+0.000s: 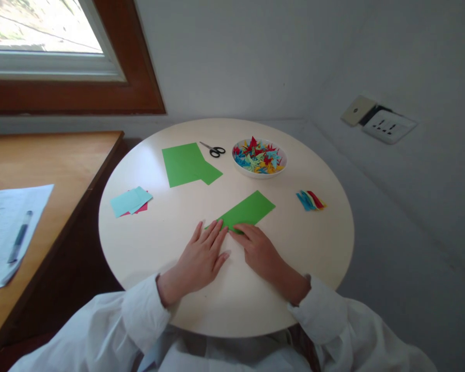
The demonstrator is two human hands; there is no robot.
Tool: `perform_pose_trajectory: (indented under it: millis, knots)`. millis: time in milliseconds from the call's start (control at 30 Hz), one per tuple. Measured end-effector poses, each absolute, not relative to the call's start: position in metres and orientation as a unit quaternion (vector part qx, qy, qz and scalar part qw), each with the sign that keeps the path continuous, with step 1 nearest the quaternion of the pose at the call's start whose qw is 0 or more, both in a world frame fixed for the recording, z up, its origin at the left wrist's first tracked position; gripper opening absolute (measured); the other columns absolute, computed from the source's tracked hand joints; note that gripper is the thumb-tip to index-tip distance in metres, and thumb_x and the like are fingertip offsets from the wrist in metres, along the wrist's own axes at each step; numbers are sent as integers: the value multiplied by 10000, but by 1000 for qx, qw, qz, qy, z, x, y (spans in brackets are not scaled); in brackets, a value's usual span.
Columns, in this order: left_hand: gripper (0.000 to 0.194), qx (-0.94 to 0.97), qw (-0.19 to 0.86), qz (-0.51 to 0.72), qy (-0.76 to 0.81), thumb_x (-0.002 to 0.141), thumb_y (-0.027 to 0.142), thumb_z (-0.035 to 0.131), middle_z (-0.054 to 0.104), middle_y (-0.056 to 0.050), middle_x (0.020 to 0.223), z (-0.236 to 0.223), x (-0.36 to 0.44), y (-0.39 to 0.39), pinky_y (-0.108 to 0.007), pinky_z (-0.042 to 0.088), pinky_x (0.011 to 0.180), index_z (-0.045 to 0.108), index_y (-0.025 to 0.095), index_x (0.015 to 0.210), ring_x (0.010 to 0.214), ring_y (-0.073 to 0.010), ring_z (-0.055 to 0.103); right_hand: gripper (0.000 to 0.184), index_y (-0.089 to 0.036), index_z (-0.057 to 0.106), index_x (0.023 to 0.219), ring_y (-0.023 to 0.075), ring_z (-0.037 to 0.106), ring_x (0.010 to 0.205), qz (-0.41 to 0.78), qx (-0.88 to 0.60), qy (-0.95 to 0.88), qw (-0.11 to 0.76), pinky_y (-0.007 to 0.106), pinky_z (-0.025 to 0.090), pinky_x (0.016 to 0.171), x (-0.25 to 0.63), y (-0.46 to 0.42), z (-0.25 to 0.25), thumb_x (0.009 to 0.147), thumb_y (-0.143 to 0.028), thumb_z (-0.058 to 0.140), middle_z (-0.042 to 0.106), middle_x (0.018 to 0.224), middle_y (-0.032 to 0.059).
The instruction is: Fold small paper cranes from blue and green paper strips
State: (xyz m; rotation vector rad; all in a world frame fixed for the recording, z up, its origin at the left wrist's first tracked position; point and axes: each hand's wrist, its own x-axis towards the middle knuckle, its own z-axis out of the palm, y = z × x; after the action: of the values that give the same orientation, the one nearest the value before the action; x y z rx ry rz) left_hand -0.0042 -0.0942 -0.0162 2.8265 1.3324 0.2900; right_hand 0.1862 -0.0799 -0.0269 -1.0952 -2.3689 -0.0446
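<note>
White sleeves [145, 312] reach over the round desk [147, 253]. On it, my left hand [199, 261] lies flat, fingers extended onto the green strip's [250, 207] near end; my right hand's [263, 253] fingers bend against it, whether pinching I cannot tell. Beyond are a green sheet [184, 164], scissors [215, 152] and a bowl [259, 175].

Both the left hand [201, 258] and right hand [260, 252] touch a green strip [248, 209], perhaps folded; scissors [214, 150] lie beyond them
</note>
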Motion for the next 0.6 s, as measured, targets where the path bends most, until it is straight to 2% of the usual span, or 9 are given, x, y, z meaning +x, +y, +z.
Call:
perform_pose_trajectory:
  millis: [267, 467, 533, 600]
  knots:
    - [493, 898, 1, 111, 425, 945, 365, 289, 424, -139, 1398, -14, -3, -95, -490, 148, 1116, 391, 104, 1351, 1338, -249, 306, 344, -89, 674, 977, 237, 578, 1010, -32, -411, -877, 247, 397, 502, 875, 204, -82, -24, 808, 3, 389, 670, 1054, 146]
    - [502, 899, 1, 106, 425, 946, 364, 285, 400, -155, 1410, -15, -2, -95, -499, 180, 1103, 376, 86, 1354, 1342, -261, 294, 303, -155, 676, 950, 199, 613, 952, -11, -438, -860, 260, 370, 497, 849, 208, -83, -19, 858, -74, 400, 690, 1012, 105]
    - [504, 898, 3, 110, 426, 945, 373, 287, 403, -159, 1407, -15, -3, -96, -501, 185, 1101, 374, 88, 1351, 1340, -263, 297, 280, -154, 654, 1022, 214, 603, 985, -4, -469, -845, 255, 391, 479, 864, 203, -80, -19, 872, -136, 419, 674, 1054, 119]
    - [497, 897, 6, 120, 426, 942, 377, 297, 416, -164, 1398, -15, -3, -96, -495, 189, 1101, 387, 91, 1339, 1338, -263, 300, 340, -122, 577, 1170, 259, 544, 1108, -1, -515, -824, 237, 442, 431, 926, 198, -76, -21, 881, -246, 447, 604, 1187, 169]
